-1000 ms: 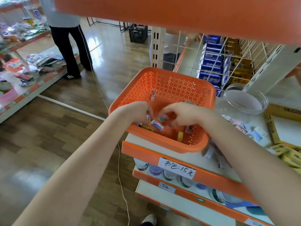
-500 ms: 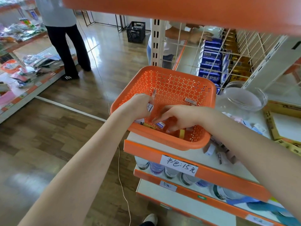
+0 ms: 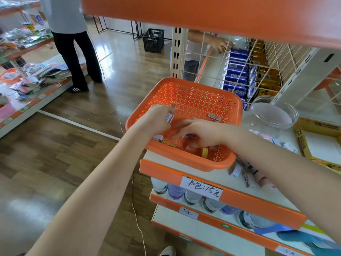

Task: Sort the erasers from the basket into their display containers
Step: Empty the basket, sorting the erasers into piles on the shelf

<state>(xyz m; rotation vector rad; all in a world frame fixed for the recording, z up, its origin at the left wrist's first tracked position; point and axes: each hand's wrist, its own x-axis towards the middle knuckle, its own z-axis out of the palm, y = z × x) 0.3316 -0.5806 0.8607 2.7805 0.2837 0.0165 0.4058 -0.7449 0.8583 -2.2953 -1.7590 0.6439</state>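
An orange perforated basket sits at the left end of the white shelf. Both my hands are inside it. My left hand is curled round a small white eraser whose end shows past the fingers. My right hand reaches down to the basket floor with its fingers curled over a small purple-banded eraser. A yellow eraser and other small ones lie loose on the basket floor. A clear glass bowl and a yellow cardboard box stand to the right.
Loose erasers lie on the shelf right of the basket, partly under my right forearm. An orange shelf edge hangs overhead. Pepsi cans sit behind a wire grid. One person stands at the far left; another person's hand reaches behind the grid.
My left hand has lifted slightly toward the basket's left wall, still gripping an eraser. My right hand has moved lower onto the basket floor over the purple-banded eraser.
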